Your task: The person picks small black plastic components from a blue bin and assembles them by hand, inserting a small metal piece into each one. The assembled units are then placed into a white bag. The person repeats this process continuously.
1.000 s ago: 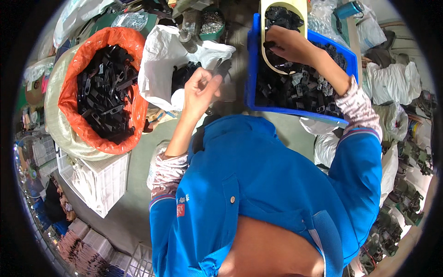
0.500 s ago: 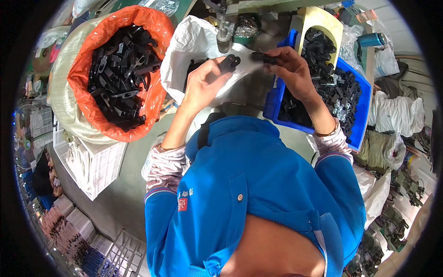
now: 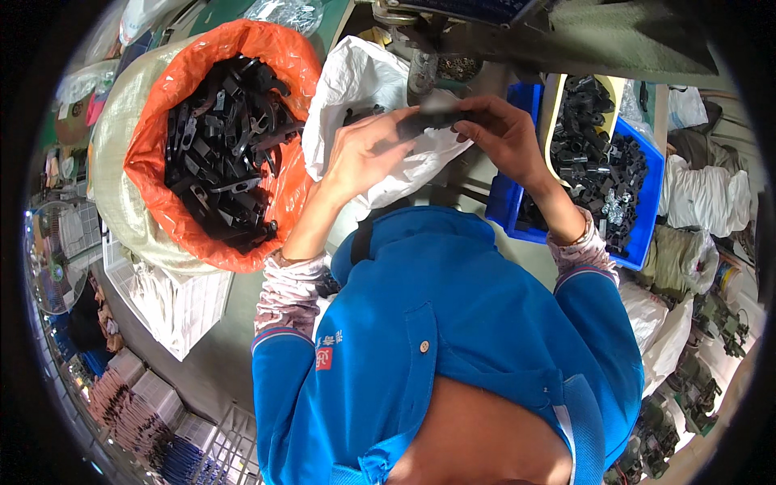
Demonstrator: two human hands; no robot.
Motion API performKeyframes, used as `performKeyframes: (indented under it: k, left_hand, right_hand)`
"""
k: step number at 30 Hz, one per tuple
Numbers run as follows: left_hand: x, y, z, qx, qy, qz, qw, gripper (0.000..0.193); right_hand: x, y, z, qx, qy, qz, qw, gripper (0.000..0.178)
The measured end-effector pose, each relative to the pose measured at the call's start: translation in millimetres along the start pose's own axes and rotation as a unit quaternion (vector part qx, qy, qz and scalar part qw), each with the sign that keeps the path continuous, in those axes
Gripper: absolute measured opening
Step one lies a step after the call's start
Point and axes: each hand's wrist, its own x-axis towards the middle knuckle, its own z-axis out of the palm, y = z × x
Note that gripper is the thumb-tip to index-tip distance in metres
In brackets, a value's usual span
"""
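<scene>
My left hand (image 3: 365, 155) is closed on one end of a black plastic part (image 3: 422, 123), over the mouth of a white sack (image 3: 347, 73). My right hand (image 3: 508, 144) pinches at the part's other end, thumb and fingers together. The two hands are close, with the black piece bridging them. Motion blur and fingers hide whether it is one piece or two touching ones. Just behind the part stands a metal machine post (image 3: 422, 77). Some dark parts (image 3: 364, 113) show inside the white sack.
To the left, an orange-lined sack (image 3: 145, 162) is full of long black parts (image 3: 226, 145). At right a blue bin (image 3: 647, 182) and a cream tray (image 3: 558, 121) hold small black parts. A white crate (image 3: 182, 311) stands below the sack. Dark machinery (image 3: 598, 48) overhangs at the top.
My right hand has brought its small black part leftward to the piece in my left hand, so the parts now meet. The whole view has shifted slightly.
</scene>
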Motion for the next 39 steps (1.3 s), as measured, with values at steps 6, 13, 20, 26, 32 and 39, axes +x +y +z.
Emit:
performKeyframes:
  k: [6,13,20,26,32,39]
  left_hand:
    - [18.6,-9.1,-15.0,0.07,-0.034,0.048,0.996,0.017]
    - [54.2,-12.2,-34.7,0.168,-0.051,0.129,0.976,0.027]
    - [88.6,-21.2,-45.0,0.165,-0.039,0.216,0.962,0.025]
    - [98.4,-31.4,-43.0,0.179,-0.17,0.049,0.968,0.042]
    - [96.2,-28.5,-56.7,0.148,-0.142,0.106,0.973,0.029]
    - [93.0,-20.8,-62.4,0.109,-0.202,-0.046,0.972,0.024]
  right_hand:
    - [12.5,0.3,16.7,-0.018,0.036,-0.027,0.999,0.026]
    - [30.9,3.1,21.5,-0.036,0.092,-0.111,0.989,0.026]
    - [46.1,-4.8,23.7,-0.048,0.151,-0.152,0.976,0.027]
    - [55.7,17.7,12.7,-0.122,0.15,-0.04,0.98,0.025]
    - [55.1,14.3,9.4,-0.074,0.134,-0.026,0.988,0.022]
    - [105.6,101.1,-44.0,-0.699,0.055,-0.094,0.706,0.038]
